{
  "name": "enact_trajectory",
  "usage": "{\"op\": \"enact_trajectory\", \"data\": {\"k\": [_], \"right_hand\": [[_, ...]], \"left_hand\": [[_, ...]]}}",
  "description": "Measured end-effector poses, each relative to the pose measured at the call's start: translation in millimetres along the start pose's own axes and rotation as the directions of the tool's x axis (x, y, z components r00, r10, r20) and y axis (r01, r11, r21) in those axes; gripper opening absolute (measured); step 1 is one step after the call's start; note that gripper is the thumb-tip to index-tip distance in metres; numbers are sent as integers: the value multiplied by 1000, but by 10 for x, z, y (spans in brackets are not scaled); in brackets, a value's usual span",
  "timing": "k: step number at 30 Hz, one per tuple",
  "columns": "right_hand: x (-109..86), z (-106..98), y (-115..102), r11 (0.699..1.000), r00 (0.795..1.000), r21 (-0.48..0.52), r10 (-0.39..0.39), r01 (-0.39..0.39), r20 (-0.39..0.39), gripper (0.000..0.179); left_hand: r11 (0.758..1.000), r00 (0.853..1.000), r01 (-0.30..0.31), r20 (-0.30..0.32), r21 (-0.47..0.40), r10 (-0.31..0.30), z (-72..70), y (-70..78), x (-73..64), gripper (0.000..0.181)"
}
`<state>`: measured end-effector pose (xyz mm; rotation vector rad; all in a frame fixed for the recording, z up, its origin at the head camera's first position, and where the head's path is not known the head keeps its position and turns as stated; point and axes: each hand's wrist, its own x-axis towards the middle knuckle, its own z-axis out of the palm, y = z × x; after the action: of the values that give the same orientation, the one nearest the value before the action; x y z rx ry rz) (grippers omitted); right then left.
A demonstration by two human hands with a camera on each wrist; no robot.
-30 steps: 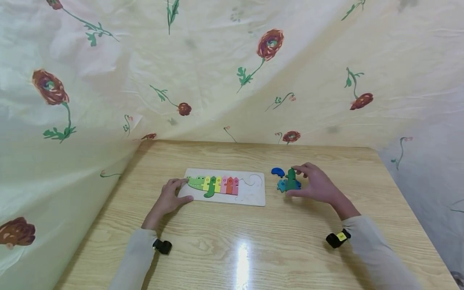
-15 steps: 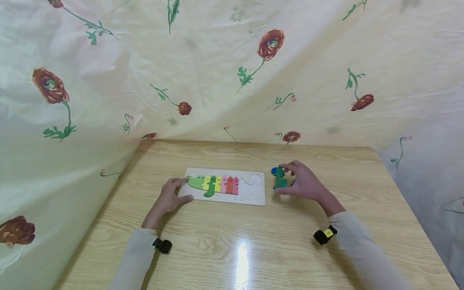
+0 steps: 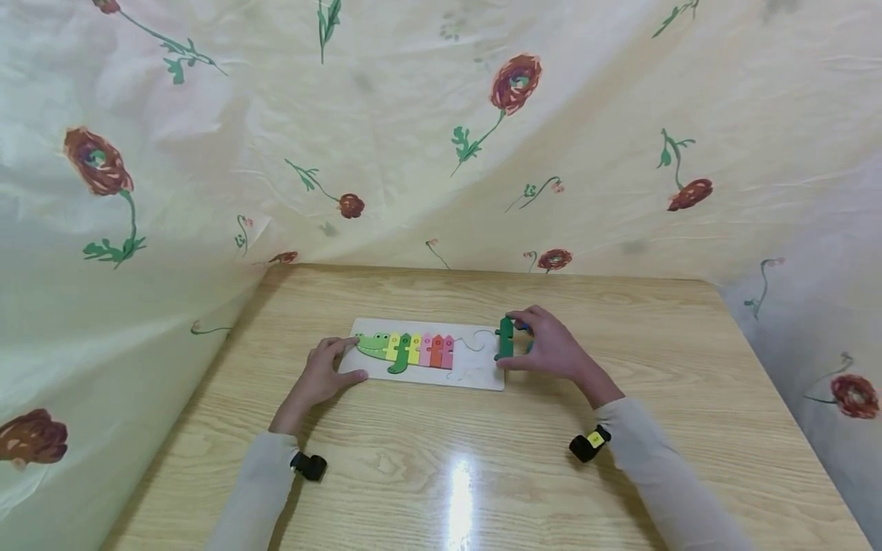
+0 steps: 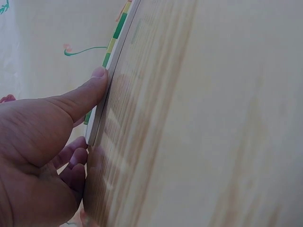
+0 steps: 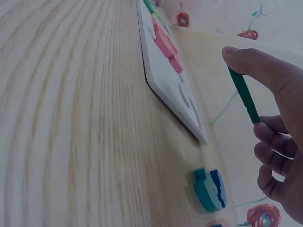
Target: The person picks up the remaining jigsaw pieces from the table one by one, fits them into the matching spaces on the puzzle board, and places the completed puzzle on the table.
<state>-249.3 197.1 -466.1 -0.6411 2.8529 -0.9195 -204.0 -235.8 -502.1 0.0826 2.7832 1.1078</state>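
A white puzzle board (image 3: 475, 376) lies on the table, its left part filled with a green crocodile head (image 3: 373, 349) and yellow, green, pink and orange pieces. My left hand (image 3: 322, 375) holds the board's left end, thumb at the near edge and index finger by the crocodile head. In the left wrist view the thumb (image 4: 90, 92) presses the board's edge. My right hand (image 3: 556, 344) pinches a green puzzle piece (image 3: 506, 338) between thumb and fingertips. The right wrist view shows this piece (image 5: 244, 94) raised above the table, near the board's bare end.
Loose teal (image 5: 203, 193) and blue (image 5: 219, 185) puzzle pieces lie on the table just right of the board, mostly behind my right hand in the head view. A flower-patterned cloth (image 3: 413, 153) hangs behind the wooden table (image 3: 386, 459) and along its left side.
My right hand has lifted the green piece off the loose pieces and carried it left to the board's right end. The left hand and the board have stayed put.
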Motion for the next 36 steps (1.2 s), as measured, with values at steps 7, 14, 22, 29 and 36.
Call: {"op": "enact_trajectory", "data": {"k": [7,14,22,29,36], "right_hand": [[91,111,-49,1000,999,9,7,-7,32,94],[184,205,-98,1000,999,4,-5,5,51,95],[264,315,-177,1000,996,5,23,-24,84,96],[313,423,-221,1000,996,2,7,-8,93,97],[320,493,-272,1000,996,9,-2,1,91,95]], "left_hand": [[1000,1000,14,-1,1,-14,6,9,17,74],[1000,1000,16,-2,-1,-16,5,36,23,73],[1000,1000,21,2,0,-21,3,65,35,74],[999,999,35,7,-9,-35,5,69,35,74],[1000,1000,19,-3,-8,-19,8,48,35,73]]}}
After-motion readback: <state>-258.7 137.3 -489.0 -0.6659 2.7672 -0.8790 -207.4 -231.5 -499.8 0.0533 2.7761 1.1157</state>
